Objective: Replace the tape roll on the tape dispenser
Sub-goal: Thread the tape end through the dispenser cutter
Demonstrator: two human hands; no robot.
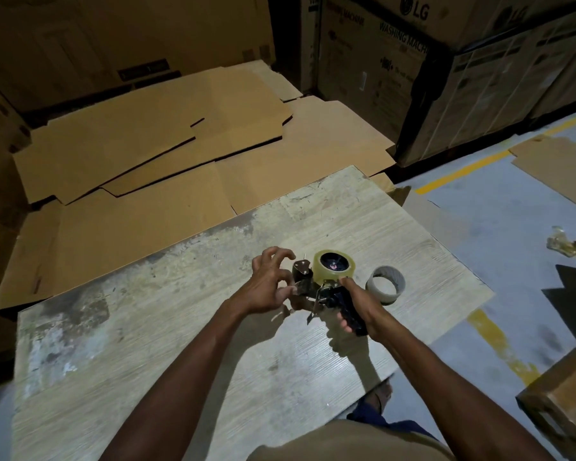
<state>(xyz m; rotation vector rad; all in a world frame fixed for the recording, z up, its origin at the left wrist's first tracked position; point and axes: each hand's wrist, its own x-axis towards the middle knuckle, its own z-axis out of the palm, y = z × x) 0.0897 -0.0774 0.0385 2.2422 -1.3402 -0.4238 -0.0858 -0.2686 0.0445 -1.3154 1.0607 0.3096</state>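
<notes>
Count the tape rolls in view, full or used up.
2. A full clear roll sits mounted on the tape dispenser that the right hand grips; a nearly bare roll lies on the table just right of it. None looks hidden.

Brightness: the scene is sitting dim and yellowish, with the bench (180, 327) and the flattened cardboard sheets (140, 144) taking most of the light.
Shadows: hard dark shadows of the left hand (270, 284), the right hand (356, 307) and the tape dispenser (331, 296) are falling on the bench toward the viewer.
Glare: the clear tape roll (335, 266) is giving off a faint sheen.
Gloom: the stacked cartons (479, 78) are sinking into darkness.
Distortion: the wide lens is bending straight edges near the borders.
Focus: the centre is reading fairly sharp, while the edges are going soft.
</notes>
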